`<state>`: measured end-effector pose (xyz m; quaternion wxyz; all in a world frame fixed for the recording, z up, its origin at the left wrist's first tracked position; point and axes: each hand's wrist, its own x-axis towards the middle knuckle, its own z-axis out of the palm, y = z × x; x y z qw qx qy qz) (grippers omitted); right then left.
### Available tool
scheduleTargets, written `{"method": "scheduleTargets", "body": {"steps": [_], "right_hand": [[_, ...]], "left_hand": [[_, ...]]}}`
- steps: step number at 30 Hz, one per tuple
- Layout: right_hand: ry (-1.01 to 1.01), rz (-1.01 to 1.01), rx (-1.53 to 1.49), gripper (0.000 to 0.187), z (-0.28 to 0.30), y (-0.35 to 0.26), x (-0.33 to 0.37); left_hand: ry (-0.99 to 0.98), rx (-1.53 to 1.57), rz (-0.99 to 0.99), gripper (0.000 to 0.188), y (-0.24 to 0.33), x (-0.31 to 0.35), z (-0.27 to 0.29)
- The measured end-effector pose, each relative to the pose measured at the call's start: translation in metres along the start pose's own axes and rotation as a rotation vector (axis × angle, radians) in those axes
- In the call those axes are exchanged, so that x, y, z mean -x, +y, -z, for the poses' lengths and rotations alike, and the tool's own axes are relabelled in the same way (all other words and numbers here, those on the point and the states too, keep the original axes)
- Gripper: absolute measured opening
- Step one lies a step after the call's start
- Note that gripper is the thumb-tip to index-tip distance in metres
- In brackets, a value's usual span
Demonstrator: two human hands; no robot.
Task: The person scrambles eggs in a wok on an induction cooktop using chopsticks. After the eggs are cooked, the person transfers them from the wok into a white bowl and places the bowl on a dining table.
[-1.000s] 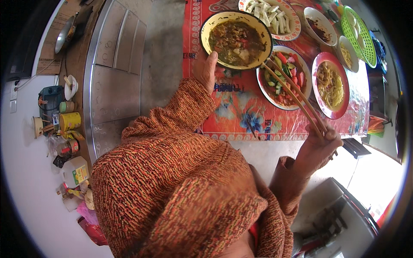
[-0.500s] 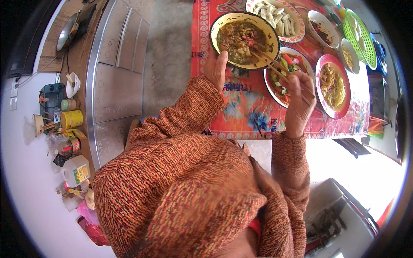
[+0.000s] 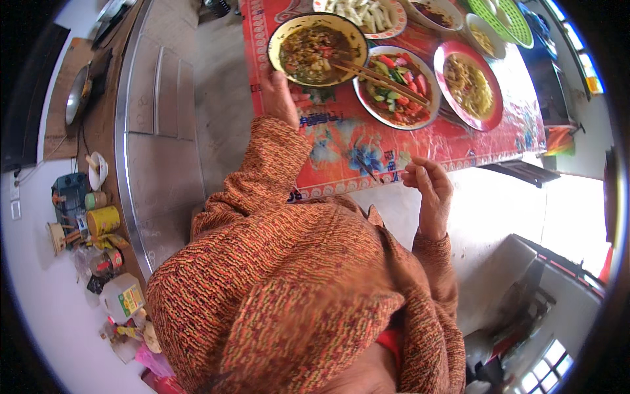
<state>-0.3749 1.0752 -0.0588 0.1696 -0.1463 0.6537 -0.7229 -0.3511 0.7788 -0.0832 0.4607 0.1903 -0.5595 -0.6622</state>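
Note:
My left hand point(image 3: 280, 98) grips the near-left edge of a cream enamel bowl point(image 3: 277, 39) with a dark rim, thumb up and fingers partly under it. Brown soup with chopped bits fills the bowl. A pair of wooden chopsticks point(image 3: 394, 88) lies with tips inside the bowl, reaching across a white plate point(image 3: 430, 118) of chopped cucumber and red vegetables. My right hand point(image 3: 431, 196), off the chopsticks, is over the table's front edge. Its fingers are curled closed, with a small pale bit at the tips that I cannot make out.
A pink-rimmed plate point(image 3: 495, 108) of noodle-like food stands right of the vegetables. Behind are a plate of white strips point(image 3: 357, 13), small bowls and a green basket point(image 3: 520, 29). A red patterned cloth point(image 3: 341, 167) covers the table. Cabinets point(image 3: 161, 164) stand at left.
My right hand has let go of the chopsticks and drawn back toward me; they now rest across bowl and plate. My left hand stays on the bowl. The whole view has shifted.

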Motion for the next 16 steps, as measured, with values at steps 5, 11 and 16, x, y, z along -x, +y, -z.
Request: {"method": "scheduleTargets", "body": {"steps": [5, 11, 16], "right_hand": [[0.228, 0.008, -0.063, 0.02, 0.026, 0.014, 0.035], [0.359, -0.043, -0.129, 0.021, 0.055, 0.04, 0.066], [0.326, -0.09, -0.197, 0.021, 0.068, 0.055, 0.075]], "left_hand": [[0.101, 0.056, -0.003, 0.049, -0.006, 0.007, 0.015], [0.054, -0.162, -0.21, 0.032, 0.007, 0.035, 0.042], [-0.222, -0.11, -0.33, 0.025, 0.012, 0.038, 0.034]]}}
